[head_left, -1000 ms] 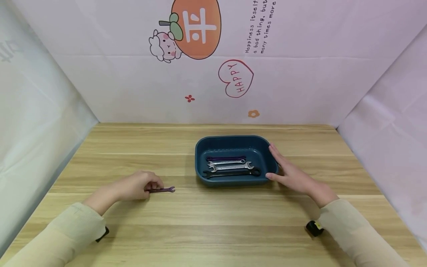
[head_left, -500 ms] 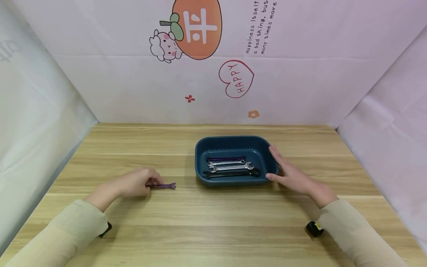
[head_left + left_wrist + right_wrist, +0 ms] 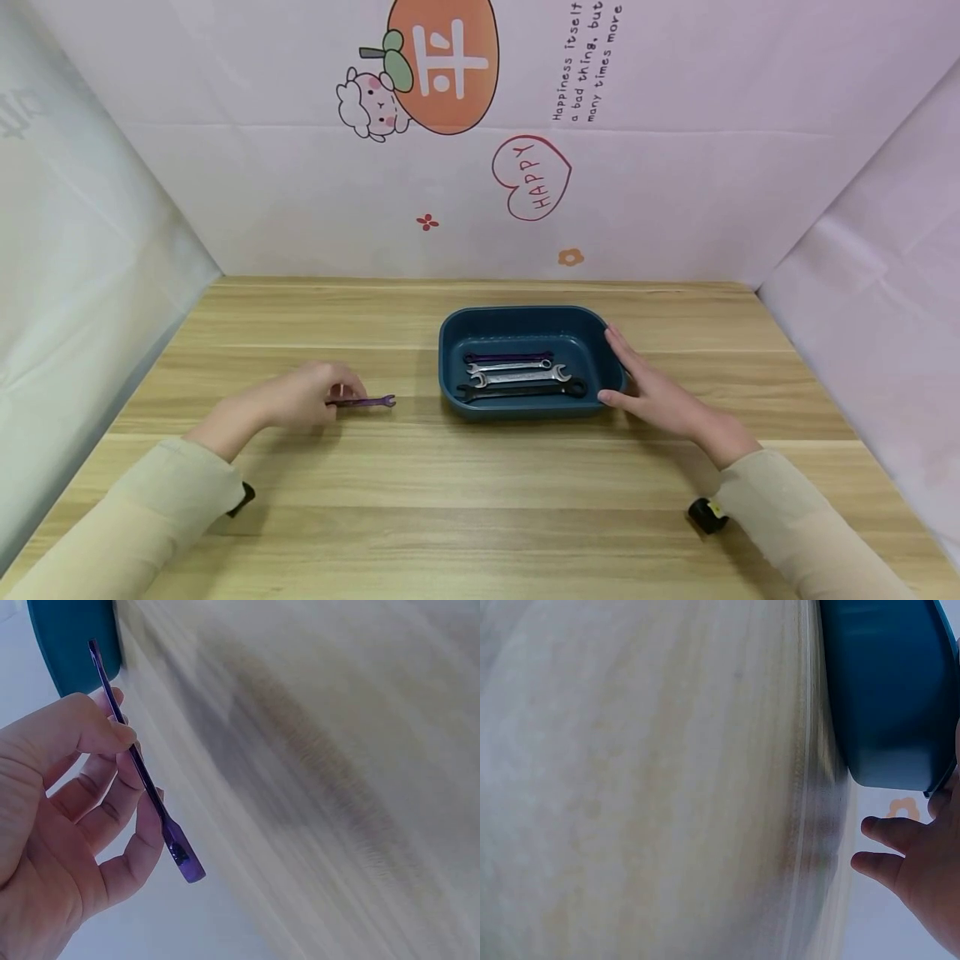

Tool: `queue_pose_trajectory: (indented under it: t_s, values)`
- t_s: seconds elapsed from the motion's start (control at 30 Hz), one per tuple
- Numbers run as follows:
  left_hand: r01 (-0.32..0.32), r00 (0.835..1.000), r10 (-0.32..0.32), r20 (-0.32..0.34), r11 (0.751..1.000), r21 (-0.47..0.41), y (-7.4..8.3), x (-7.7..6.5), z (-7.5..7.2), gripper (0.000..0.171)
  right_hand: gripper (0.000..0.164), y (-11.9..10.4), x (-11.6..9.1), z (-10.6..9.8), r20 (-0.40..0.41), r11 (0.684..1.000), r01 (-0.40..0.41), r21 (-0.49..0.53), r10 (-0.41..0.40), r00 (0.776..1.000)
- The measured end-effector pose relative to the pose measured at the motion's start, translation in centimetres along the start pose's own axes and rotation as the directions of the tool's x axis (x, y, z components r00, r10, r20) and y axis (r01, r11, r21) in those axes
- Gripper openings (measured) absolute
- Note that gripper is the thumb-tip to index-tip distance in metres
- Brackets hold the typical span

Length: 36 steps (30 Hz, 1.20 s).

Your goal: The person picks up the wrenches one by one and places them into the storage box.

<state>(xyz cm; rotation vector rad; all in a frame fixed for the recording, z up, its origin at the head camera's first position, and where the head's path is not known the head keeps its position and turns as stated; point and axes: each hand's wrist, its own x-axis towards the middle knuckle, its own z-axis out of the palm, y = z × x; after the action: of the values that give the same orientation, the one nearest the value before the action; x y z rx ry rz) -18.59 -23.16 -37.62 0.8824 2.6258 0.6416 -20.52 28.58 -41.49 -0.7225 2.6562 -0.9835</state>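
Observation:
Left of the bin my left hand (image 3: 311,396) pinches a small purple wrench (image 3: 375,402) between thumb and fingers. Its open-end head points right toward the bin. The left wrist view shows the wrench (image 3: 142,769) lifted, with its wider purple end near the little finger. At the right end of the dark teal bin (image 3: 517,411), my right hand (image 3: 663,400) touches the rim, thumb at the front corner and fingers straight along the side. Inside lie another purple wrench (image 3: 510,357), a small silver wrench (image 3: 510,365), a larger silver wrench (image 3: 521,377) and a black wrench (image 3: 521,390).
The bin stands on a wood-grain table (image 3: 465,508), toward the back. A white printed backdrop (image 3: 300,200) rises behind it, and white sheets (image 3: 877,275) hang at both sides. A black wrist-worn device (image 3: 707,515) shows beneath the right sleeve.
My left hand has moved slightly away from the body, carrying the purple wrench farther toward the back of the table. The right hand and the bin have stayed in place.

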Motion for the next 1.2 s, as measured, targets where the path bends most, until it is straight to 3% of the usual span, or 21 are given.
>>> queue_pose_trajectory:
  t_s: [0.5,0.8,1.0,1.2]
  values:
    - [-0.029,0.999,0.029,-0.043,1.000,0.011,0.4,1.4,-1.6,0.040,0.094,-0.2,-0.1,-0.1,-0.001,1.000,0.000,0.004,0.000,1.000]
    - [-0.039,0.997,0.042,-0.068,0.998,0.039,0.9,2.0,-2.1,0.028,0.094,-0.1,0.0,0.0,-0.007,1.000,0.006,0.000,-0.006,1.000]
    - [-0.041,0.996,0.043,-0.074,0.999,0.026,1.1,2.2,-2.6,0.035,0.094,-0.1,0.1,0.2,-0.009,1.000,0.013,-0.013,-0.013,1.000]
    - [-0.054,0.996,0.056,-0.074,0.998,0.022,1.8,3.4,-3.3,0.038,0.094,0.0,0.0,0.1,-0.013,1.000,0.013,0.004,-0.013,1.000]
